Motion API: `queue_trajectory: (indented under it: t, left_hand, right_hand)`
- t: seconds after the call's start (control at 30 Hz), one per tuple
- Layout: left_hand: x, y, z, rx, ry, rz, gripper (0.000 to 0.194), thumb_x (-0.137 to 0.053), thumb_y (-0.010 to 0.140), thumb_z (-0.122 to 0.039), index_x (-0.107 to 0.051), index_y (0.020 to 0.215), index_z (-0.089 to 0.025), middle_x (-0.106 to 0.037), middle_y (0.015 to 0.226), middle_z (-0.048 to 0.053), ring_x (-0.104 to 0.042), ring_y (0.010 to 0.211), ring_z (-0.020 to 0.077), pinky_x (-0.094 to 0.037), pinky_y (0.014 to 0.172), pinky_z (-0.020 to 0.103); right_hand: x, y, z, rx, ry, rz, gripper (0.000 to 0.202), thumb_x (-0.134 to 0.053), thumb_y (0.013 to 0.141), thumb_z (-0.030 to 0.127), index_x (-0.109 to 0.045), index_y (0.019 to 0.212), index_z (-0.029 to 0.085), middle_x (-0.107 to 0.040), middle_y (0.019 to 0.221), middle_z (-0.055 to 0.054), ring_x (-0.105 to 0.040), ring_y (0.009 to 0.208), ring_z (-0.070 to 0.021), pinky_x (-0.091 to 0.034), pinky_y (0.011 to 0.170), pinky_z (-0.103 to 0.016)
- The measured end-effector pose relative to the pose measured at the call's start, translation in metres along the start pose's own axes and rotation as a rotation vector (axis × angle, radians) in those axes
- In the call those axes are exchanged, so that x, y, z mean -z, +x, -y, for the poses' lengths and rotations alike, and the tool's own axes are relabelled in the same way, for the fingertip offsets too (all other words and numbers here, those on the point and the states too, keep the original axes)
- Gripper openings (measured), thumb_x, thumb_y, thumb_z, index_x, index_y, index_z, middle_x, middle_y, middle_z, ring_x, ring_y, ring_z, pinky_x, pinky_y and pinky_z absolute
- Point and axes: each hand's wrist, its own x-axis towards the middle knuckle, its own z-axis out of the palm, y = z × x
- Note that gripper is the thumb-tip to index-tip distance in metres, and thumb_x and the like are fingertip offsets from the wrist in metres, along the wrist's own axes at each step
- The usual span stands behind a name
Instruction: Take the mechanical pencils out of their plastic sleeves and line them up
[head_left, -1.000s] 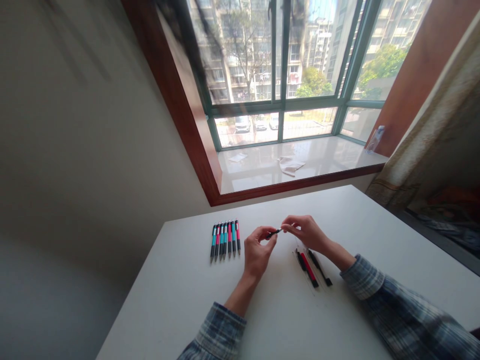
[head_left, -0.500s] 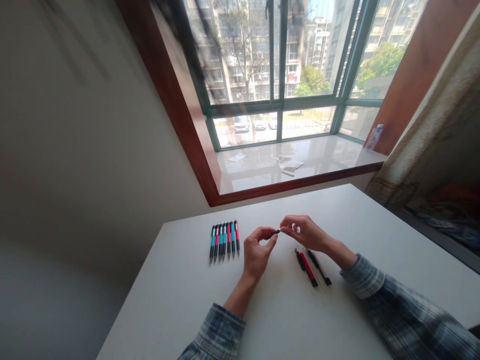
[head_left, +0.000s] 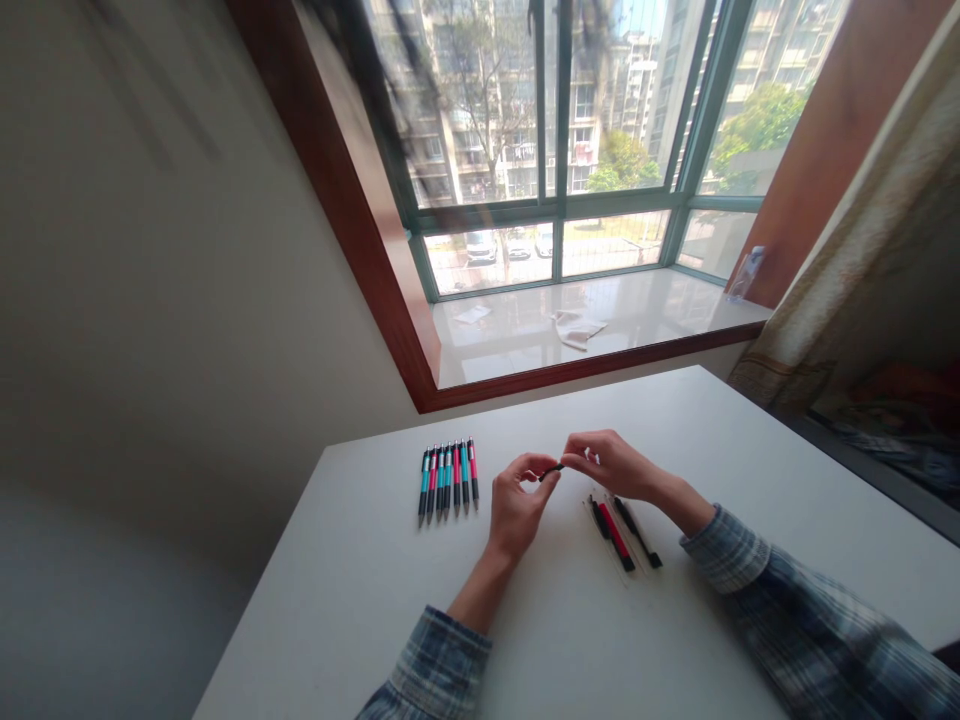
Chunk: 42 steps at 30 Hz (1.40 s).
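Note:
Over the white table (head_left: 600,640), my left hand (head_left: 516,508) pinches a short dark pen part (head_left: 551,471) between thumb and forefinger. Its other end meets the closed fingertips of my right hand (head_left: 613,466), which hide that end. Just below my right hand lie loose pen pieces: a red barrel (head_left: 616,536) with a dark grip, a black piece (head_left: 637,532) and several thin, pale rods that look like refills. Left of my left hand, several pens (head_left: 448,482) with teal or pink barrels and dark grips lie side by side in a neat row, tips toward me.
Behind the table is a window sill (head_left: 510,350) with crumpled paper (head_left: 576,329) and a clear plastic bottle (head_left: 746,274). A bare wall (head_left: 187,350) runs along the left. At the right hangs a curtain (head_left: 817,310).
Both hands stay close together in nearly the same spot. The dark part has turned slightly in the fingers, and its shiny end no longer shows beside my right fingertips.

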Motion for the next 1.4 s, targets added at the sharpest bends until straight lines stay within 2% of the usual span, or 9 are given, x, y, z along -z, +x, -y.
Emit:
queue_trajectory:
  t: [0.23, 0.37, 0.5, 0.6, 0.7, 0.87, 1.0, 1.17, 1.4]
  left_hand:
    - [0.000, -0.002, -0.003, -0.046, 0.097, -0.004, 0.015, -0.072, 0.085, -0.026, -0.074, 0.100, -0.024, -0.077, 0.089, 0.002, -0.068, 0.084, 0.0196, -0.050, 0.081, 0.034]
    - [-0.001, -0.003, -0.002, -0.059, 0.107, -0.011, 0.020, -0.073, 0.085, -0.024, -0.074, 0.105, -0.025, -0.076, 0.089, 0.002, -0.067, 0.084, 0.0196, -0.051, 0.083, 0.035]
    - [-0.001, -0.002, 0.000, 0.005, 0.015, -0.006, 0.025, -0.070, 0.086, -0.026, -0.075, 0.110, -0.023, -0.075, 0.094, 0.004, -0.066, 0.080, 0.0180, -0.053, 0.080, 0.032]
    - [0.002, -0.001, 0.001, 0.077, -0.052, -0.012, 0.023, -0.069, 0.087, -0.029, -0.077, 0.107, -0.020, -0.075, 0.094, 0.006, -0.067, 0.078, 0.0176, -0.054, 0.078, 0.031]
    - [0.004, -0.001, 0.003, 0.122, -0.083, -0.022, 0.026, -0.069, 0.087, -0.032, -0.077, 0.108, -0.019, -0.075, 0.094, 0.007, -0.068, 0.079, 0.0181, -0.054, 0.078, 0.030]
    - [0.006, 0.000, 0.007, 0.168, -0.128, -0.029, 0.032, -0.071, 0.085, -0.036, -0.076, 0.111, -0.018, -0.075, 0.092, 0.007, -0.069, 0.078, 0.0183, -0.054, 0.074, 0.028]
    - [0.006, 0.002, 0.010, 0.198, -0.191, -0.051, 0.033, -0.072, 0.083, -0.037, -0.076, 0.109, -0.017, -0.074, 0.092, 0.007, -0.069, 0.076, 0.0173, -0.054, 0.070, 0.027]
    - [0.005, 0.003, 0.012, 0.215, -0.227, -0.059, 0.034, -0.073, 0.083, -0.037, -0.074, 0.110, -0.016, -0.073, 0.095, 0.008, -0.071, 0.081, 0.0189, -0.057, 0.076, 0.030]
    - [0.006, 0.001, 0.012, 0.211, -0.213, -0.052, 0.033, -0.074, 0.082, -0.039, -0.075, 0.108, -0.017, -0.073, 0.093, 0.007, -0.070, 0.079, 0.0186, -0.055, 0.073, 0.029]
  right_hand:
    - [-0.006, -0.001, -0.001, -0.019, -0.084, 0.000, 0.047, -0.049, 0.101, 0.046, -0.053, 0.064, 0.017, -0.045, 0.058, 0.005, -0.036, 0.057, -0.0099, -0.031, 0.056, -0.024]
    - [-0.001, -0.001, -0.002, -0.036, -0.085, 0.023, 0.049, -0.049, 0.101, 0.048, -0.058, 0.065, 0.017, -0.053, 0.058, 0.004, -0.043, 0.056, -0.0101, -0.034, 0.058, -0.024]
    - [0.018, -0.002, -0.018, -0.116, -0.086, -0.053, 0.045, -0.048, 0.100, 0.051, -0.068, 0.078, 0.018, -0.067, 0.070, -0.001, -0.056, 0.063, -0.0139, -0.043, 0.064, -0.026]
    - [0.035, -0.004, -0.034, -0.159, -0.143, -0.096, 0.034, -0.062, 0.091, 0.052, -0.072, 0.091, 0.020, -0.073, 0.084, -0.004, -0.061, 0.070, -0.0174, -0.048, 0.067, -0.030]
    - [0.045, -0.007, -0.043, -0.171, -0.141, -0.027, 0.034, -0.071, 0.083, 0.049, -0.073, 0.106, 0.023, -0.074, 0.103, -0.006, -0.065, 0.084, -0.0210, -0.053, 0.073, -0.034]
    - [0.052, -0.011, -0.042, -0.213, -0.092, 0.131, 0.061, -0.079, 0.076, 0.048, -0.064, 0.131, 0.030, -0.067, 0.129, -0.007, -0.063, 0.105, -0.0269, -0.054, 0.085, -0.040]
    - [0.053, -0.012, -0.040, -0.245, -0.058, 0.203, 0.076, -0.083, 0.071, 0.048, -0.057, 0.140, 0.033, -0.060, 0.140, -0.007, -0.059, 0.116, -0.0299, -0.052, 0.095, -0.043]
    - [0.048, -0.011, -0.048, -0.270, -0.057, 0.230, 0.074, -0.083, 0.070, 0.048, -0.059, 0.139, 0.032, -0.061, 0.139, -0.007, -0.060, 0.114, -0.0289, -0.051, 0.096, -0.042]
    - [0.044, -0.010, -0.054, -0.265, -0.078, 0.230, 0.058, -0.081, 0.073, 0.044, -0.067, 0.128, 0.029, -0.069, 0.124, -0.005, -0.062, 0.107, -0.0273, -0.053, 0.091, -0.040]
